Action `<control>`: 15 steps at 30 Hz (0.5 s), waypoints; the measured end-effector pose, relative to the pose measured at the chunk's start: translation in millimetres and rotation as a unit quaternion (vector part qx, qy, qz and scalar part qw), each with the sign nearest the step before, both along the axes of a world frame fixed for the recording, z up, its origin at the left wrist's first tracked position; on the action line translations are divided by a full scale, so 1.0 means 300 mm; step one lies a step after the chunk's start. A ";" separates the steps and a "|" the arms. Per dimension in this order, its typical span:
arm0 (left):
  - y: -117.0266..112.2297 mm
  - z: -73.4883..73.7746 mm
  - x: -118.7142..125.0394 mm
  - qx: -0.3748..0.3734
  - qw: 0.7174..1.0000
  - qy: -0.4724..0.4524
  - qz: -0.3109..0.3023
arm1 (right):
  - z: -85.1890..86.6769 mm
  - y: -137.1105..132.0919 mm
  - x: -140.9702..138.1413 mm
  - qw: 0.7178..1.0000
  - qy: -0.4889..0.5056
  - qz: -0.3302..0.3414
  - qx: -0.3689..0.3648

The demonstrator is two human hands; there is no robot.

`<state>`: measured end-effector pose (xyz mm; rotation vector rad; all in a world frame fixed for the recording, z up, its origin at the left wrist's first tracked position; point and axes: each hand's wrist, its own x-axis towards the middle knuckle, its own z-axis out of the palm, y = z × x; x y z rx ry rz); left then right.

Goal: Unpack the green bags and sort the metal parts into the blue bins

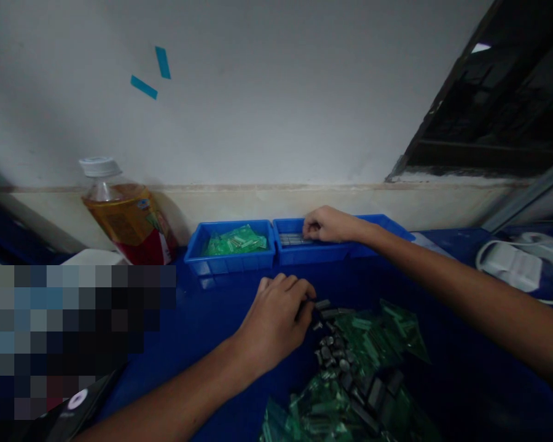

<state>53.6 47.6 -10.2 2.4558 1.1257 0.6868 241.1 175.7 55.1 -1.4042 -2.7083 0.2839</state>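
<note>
My right hand (327, 224) reaches into the middle blue bin (311, 253), its fingers bent and pinched together over thin metallic-looking pieces (290, 238). Whatever its fingertips hold is hidden. Lower down, my left hand (282, 313) is over the blue tabletop with curled fingers, thumb and forefinger close together. Anything in it cannot be made out. Just right of it lies a pile of small dark metal parts (336, 353), mixed with green plastic bags (368, 337) of long narrow pieces. More green bags (320, 411) lie at the near edge.
A left blue bin (230, 264) holds a green bag (237, 240); another bin (387, 224) is partly behind my right arm. A bottle (129, 221) stands at left against the wall (276, 110). At right lie a white adapter (511, 267) and cable. The lower left is pixelated.
</note>
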 end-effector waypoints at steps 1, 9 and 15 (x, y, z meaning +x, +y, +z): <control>0.000 -0.001 0.000 0.002 1.000 -0.002 0.002 | 0.004 -0.025 0.005 0.999 0.027 -0.009 0.021; 0.004 -0.007 -0.004 0.007 1.000 -0.012 0.021 | -0.065 -0.437 0.054 0.964 0.208 0.001 0.166; -0.003 0.009 -0.002 -0.024 0.987 -0.158 -0.021 | -0.166 -0.566 0.041 0.955 0.159 0.000 0.250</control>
